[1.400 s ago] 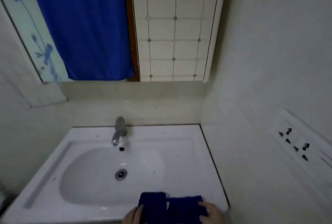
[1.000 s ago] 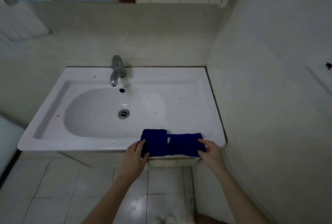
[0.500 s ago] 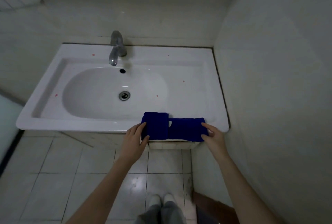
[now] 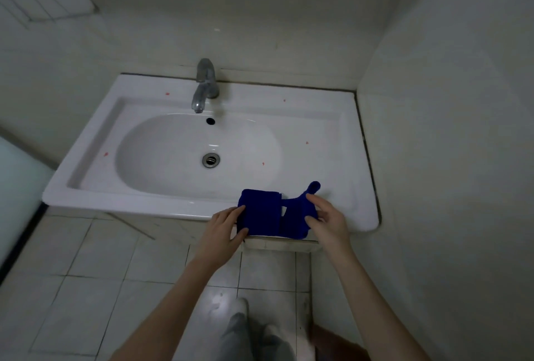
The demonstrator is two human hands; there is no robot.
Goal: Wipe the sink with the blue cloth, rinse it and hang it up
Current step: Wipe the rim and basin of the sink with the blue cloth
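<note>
Your fingers pinch the blue cloth from both sides.
Your left hand and right hand grasp its ends at the sink's front rim, lower centre of frame; the basin holds only its drain.

Bare forearms, no sleeves; left hand, right hand. Grey trousers at 6 o'clock.
</note>
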